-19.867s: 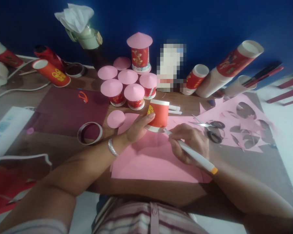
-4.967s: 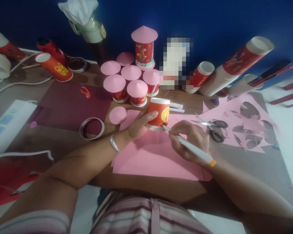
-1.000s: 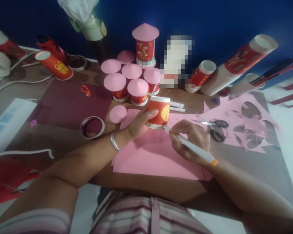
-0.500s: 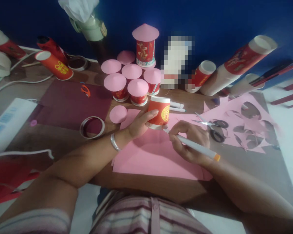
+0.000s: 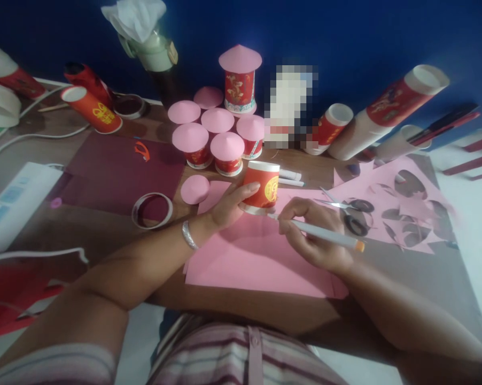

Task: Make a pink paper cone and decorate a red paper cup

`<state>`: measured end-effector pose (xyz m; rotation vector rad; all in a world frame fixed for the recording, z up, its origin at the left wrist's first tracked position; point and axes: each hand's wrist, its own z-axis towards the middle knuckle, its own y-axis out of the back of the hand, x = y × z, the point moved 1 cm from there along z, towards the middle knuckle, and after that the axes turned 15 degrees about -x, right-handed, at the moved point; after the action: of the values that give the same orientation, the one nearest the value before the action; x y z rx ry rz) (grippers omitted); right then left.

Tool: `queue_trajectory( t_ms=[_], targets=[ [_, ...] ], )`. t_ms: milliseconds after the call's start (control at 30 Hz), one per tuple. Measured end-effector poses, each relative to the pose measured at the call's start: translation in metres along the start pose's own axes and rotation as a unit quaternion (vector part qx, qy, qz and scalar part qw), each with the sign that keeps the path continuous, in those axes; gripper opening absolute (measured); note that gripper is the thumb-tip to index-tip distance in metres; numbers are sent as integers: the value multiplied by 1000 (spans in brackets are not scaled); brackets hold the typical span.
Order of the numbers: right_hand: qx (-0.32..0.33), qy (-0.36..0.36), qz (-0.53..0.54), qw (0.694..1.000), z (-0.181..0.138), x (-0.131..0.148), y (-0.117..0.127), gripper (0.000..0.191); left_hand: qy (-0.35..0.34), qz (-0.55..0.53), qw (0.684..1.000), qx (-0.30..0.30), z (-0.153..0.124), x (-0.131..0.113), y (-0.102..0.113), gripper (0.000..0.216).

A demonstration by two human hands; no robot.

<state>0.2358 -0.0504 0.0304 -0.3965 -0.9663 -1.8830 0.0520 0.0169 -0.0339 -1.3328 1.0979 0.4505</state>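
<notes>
My left hand is closed around a red paper cup with a gold emblem and white bands at both ends, its thumb across the front. In my right hand is a white marker with an orange end, held like a pen. The marker's tip meets or nearly meets the cup's lower white band; contact is hard to tell. Beneath both hands lie pink paper sheets. A small pink paper cone rests left of the cup. Just behind stand several red cups topped with pink cones.
Scissors lie on the right near cut pink paper scraps. Tall paper rolls and a pen holder stand at the back right. On the left are a tape roll, an orange cutter-like item and white cables.
The view has shifted slightly, so the background sits a little lower. Both hands keep their grip, and the marker's orange end has dipped slightly toward level.
</notes>
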Motion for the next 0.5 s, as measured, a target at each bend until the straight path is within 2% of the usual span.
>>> queue_trajectory(
  t_ms=[200,300,500],
  targets=[
    [-57,-54,61,995,-8,-12,4,4,24,-46,999,-10,1,-2,0,39],
    [-68,-40,71,994,-9,-15,1,7,21,-63,998,-6,2,-1,0,37],
    [-34,19,73,997,-1,-8,-3,12,6,-73,997,-28,3,-1,-3,31]
  ],
)
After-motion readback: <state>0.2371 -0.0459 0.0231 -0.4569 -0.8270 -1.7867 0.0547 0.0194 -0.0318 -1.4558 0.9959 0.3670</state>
